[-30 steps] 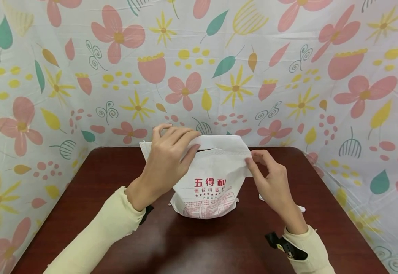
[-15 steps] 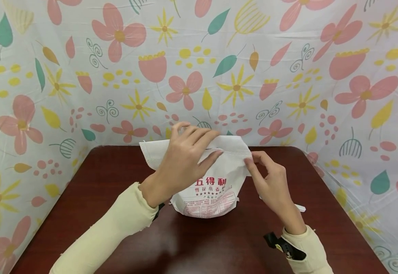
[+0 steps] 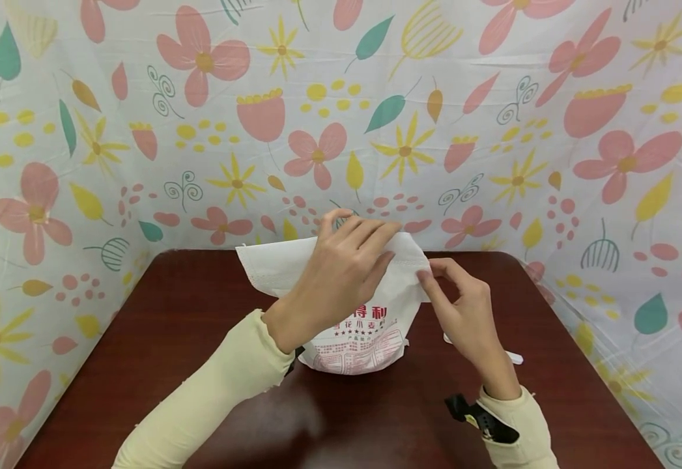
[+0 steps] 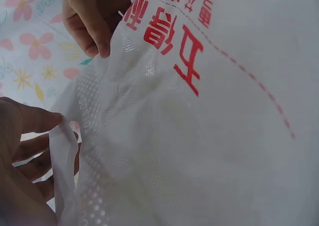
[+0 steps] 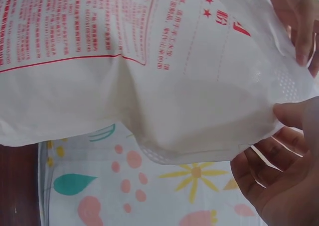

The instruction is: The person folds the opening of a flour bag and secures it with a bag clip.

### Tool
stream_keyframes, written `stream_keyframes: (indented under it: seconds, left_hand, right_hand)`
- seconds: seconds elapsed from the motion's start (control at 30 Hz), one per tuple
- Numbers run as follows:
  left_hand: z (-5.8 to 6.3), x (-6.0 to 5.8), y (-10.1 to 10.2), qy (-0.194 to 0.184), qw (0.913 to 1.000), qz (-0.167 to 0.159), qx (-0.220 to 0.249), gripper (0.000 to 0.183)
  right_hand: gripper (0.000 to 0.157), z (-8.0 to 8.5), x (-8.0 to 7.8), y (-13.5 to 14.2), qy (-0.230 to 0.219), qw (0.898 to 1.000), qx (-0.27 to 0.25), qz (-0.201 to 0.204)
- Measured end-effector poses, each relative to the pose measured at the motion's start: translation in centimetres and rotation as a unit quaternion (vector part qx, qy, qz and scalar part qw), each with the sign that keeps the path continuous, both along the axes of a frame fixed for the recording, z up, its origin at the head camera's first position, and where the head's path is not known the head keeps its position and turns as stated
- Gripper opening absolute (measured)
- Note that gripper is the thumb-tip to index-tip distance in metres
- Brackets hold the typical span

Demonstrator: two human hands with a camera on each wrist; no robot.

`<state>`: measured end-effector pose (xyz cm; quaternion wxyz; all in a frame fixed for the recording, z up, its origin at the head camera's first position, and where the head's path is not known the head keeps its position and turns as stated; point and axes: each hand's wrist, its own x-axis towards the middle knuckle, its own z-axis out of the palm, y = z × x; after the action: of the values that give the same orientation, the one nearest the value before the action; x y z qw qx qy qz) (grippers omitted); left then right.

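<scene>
White flour bag [image 3: 367, 332] is standing centre-frame on the surface [image 3: 399, 417]; left hand [image 3: 343, 267] is pinching its handle strip [image 4: 62, 161], right hand [image 3: 464, 312] is pinching its upper-right edge [image 3: 418, 259]; gripping appears complete, release outstanding.

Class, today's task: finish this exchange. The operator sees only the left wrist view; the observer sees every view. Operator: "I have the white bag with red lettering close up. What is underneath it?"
Observer: The head view shows the white, flexible bag with red lettering apparently standing on a glossy, dark reddish-brown table.

Operator: What is printed lower down on the bag?

Observer: The right wrist view shows a block of small red text with a red outline.

Operator: Is anything else on that table?

Observer: Yes, a small white object just to the right of the person's right forearm; too little shows to identify it.
</scene>
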<state>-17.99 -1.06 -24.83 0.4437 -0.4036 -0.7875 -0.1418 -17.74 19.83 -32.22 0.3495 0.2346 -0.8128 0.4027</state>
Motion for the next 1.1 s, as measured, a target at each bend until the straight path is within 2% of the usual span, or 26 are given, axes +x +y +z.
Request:
stream_keyframes:
  seconds: [0.23, 0.37, 0.6, 0.9, 1.1]
  left_hand:
    - [0.0, 0.0, 0.4, 0.009, 0.9999, -0.011, -0.003, 0.029]
    - [0.0, 0.1, 0.3, 0.008, 0.9998, -0.02, 0.004, 0.023]
    - [-0.4, 0.1, -0.1, 0.003, 0.9995, -0.027, 0.016, 0.013]
    - [-0.5, 0.3, -0.2, 0.0, 0.9989, -0.045, 0.016, 0.018]
    - [-0.7, 0.6, -0.3, -0.002, 0.9982, -0.059, 0.013, 0.019]
  right_hand:
    - [0.018, 2.1, 1.5, -0.9, -0.012, 1.0, -0.009, 0.022]
    - [0.02, 2.7, 1.8, -1.1, -0.024, 0.999, -0.019, 0.042]
    - [0.018, 2.7, 1.5, -1.1, -0.016, 0.997, -0.028, 0.064]
    - [0.011, 2.9, 1.8, -0.7, -0.007, 0.998, -0.026, 0.064]
    - [0.012, 3.0, 2.0, -0.4, -0.003, 0.998, -0.011, 0.059]
